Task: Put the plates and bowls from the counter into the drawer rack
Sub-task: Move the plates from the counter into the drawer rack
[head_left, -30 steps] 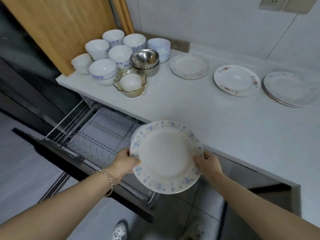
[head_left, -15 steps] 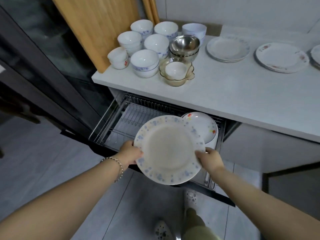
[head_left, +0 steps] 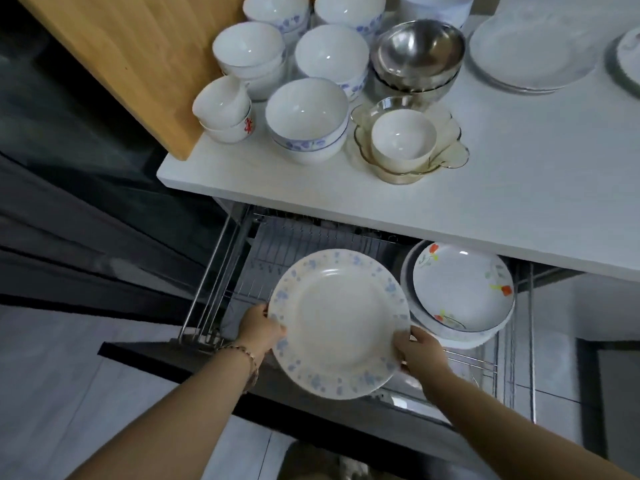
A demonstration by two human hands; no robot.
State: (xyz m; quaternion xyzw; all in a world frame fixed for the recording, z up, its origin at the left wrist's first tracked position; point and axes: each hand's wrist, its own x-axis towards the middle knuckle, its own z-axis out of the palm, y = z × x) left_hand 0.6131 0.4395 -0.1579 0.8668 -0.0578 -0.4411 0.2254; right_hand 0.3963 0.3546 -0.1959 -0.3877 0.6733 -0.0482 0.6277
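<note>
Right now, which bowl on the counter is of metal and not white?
The shiny steel bowl, which stands just behind the amber glass dish. The other white bowls around it are not metal, and some have blue flowers.

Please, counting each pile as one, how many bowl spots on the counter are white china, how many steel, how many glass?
White china bowls: 8
Steel bowls: 1
Glass dish: 1
Total: 10

Left hand (head_left: 258, 329) and right hand (head_left: 420, 355) grip the plate (head_left: 339, 323).
</note>
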